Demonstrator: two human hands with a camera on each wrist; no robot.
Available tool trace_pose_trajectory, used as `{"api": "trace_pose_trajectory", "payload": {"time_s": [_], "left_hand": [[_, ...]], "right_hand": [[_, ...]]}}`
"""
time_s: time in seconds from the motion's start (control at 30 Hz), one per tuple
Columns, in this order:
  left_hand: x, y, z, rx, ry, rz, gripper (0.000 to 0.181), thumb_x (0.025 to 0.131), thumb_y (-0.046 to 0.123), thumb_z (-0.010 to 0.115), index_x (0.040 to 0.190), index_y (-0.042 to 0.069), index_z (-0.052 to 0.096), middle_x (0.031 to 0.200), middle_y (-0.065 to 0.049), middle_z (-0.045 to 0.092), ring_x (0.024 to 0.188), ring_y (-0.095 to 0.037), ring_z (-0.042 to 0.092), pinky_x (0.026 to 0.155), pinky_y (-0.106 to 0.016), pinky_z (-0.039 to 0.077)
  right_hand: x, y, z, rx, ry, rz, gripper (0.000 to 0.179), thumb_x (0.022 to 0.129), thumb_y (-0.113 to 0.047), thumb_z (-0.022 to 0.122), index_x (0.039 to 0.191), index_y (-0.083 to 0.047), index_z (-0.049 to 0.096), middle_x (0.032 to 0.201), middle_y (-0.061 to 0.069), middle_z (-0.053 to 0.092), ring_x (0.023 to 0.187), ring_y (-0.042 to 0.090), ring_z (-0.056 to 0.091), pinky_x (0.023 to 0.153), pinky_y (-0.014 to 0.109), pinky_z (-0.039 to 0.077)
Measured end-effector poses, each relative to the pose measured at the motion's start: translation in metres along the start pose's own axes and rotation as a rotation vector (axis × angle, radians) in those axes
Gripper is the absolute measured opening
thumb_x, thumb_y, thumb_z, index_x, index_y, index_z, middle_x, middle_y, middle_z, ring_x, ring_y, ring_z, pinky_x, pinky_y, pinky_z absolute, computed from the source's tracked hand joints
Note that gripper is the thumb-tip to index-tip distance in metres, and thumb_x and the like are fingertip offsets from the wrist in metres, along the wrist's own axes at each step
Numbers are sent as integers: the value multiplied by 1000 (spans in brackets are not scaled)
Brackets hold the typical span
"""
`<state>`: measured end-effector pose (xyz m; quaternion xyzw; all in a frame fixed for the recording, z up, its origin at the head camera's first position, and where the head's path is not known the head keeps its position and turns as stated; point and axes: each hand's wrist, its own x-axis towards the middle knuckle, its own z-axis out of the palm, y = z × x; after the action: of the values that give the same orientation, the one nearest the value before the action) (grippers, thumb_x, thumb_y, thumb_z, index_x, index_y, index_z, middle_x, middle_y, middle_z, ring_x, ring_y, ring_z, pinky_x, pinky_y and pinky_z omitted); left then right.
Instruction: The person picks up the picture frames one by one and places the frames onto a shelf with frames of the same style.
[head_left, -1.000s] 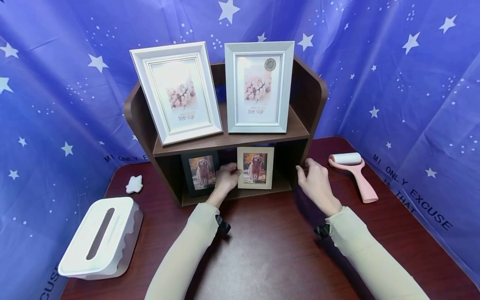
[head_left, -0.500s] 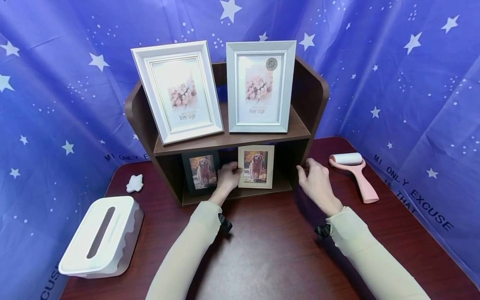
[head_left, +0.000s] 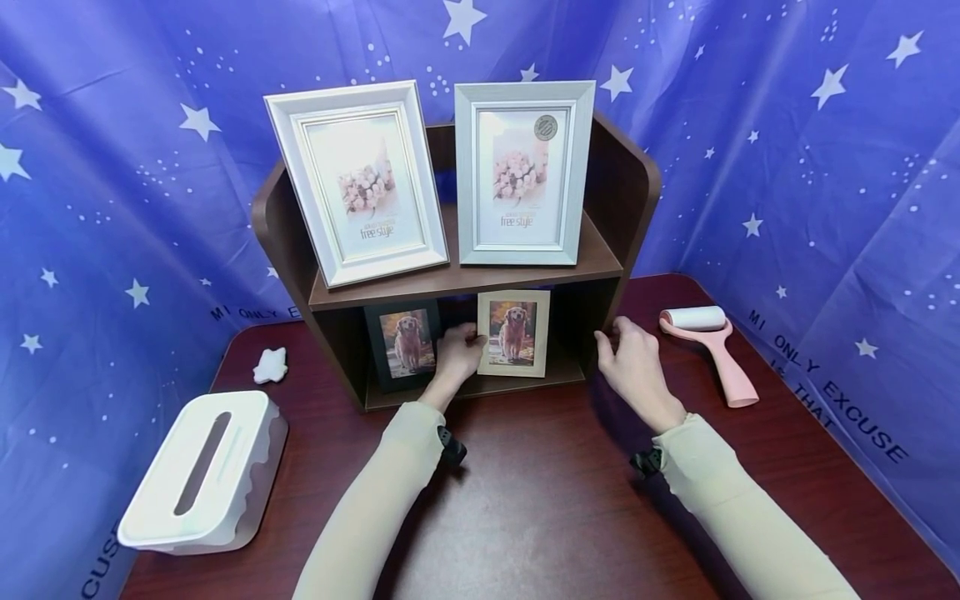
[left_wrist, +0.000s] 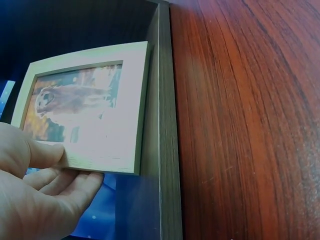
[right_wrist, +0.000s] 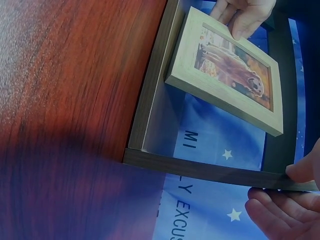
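My left hand [head_left: 459, 354] pinches the left edge of a cream picture frame [head_left: 546, 337] with a dog photo, thumb on the front and fingers behind, as the left wrist view shows. This frame stands in the lower compartment of a dark brown shelf [head_left: 420, 292]. Beside it, to the left, a black picture frame [head_left: 378, 358] with a similar photo is partly behind my left hand. My right hand [head_left: 633, 362] grips the front edge of the shelf's right side panel [right_wrist: 210, 171], thumb inside and fingers outside. Some fingertips are hidden.
A white frame [head_left: 345, 275] and a pale grey-blue frame [head_left: 465, 183] stand on the upper shelf. Left on the dark red table [head_left: 525, 517] are a white tissue box [head_left: 157, 483] and a small star-shaped object [head_left: 270, 367]. A pink lint roller [head_left: 723, 358] lies right. Blue starry curtains surround it.
The cream frame and my left hand have shifted slightly up and to the right in the head view, which itself has moved a little. My right hand keeps its hold on the panel.
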<state>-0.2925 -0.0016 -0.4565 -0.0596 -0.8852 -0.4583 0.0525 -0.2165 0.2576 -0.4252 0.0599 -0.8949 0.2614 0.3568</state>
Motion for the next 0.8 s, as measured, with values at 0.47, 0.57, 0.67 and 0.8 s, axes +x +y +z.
{"api": "trace_pose_trajectory", "payload": {"time_s": [0.47, 0.57, 0.67, 0.8], "left_hand": [[-5, 8, 1, -99, 16, -38, 41, 87, 21, 69, 122, 0, 62, 101, -11, 70, 89, -24, 66, 75, -36, 51], [-8, 10, 0, -85, 7, -48, 53, 87, 26, 70, 129, -2, 55, 110, -15, 66, 102, -30, 61, 85, -39, 48], [-13, 12, -2, -59, -11, -50, 59, 87, 29, 70, 134, -1, 51, 117, -18, 63, 112, -35, 53, 94, -41, 42], [-19, 15, -7, -43, -22, -24, 62, 88, 29, 69, 136, -3, 47, 121, -18, 61, 114, -34, 53, 97, -42, 39]], "right_hand": [[0, 1, 0, 0, 0, -1, 19, 85, -9, 67, 81, 6, 56, 71, 20, 60, 64, 35, 58, 59, 47, 45], [0, 1, 0, -1, -1, 1, 20, 85, -9, 67, 81, 6, 56, 71, 20, 60, 64, 36, 58, 59, 47, 45], [0, 0, 0, -3, -5, -2, 20, 85, -10, 67, 80, 6, 56, 70, 20, 59, 63, 36, 57, 59, 47, 45], [-1, 1, -1, -5, -3, -3, 20, 85, -9, 67, 80, 6, 56, 70, 20, 59, 63, 36, 58, 59, 47, 46]]}}
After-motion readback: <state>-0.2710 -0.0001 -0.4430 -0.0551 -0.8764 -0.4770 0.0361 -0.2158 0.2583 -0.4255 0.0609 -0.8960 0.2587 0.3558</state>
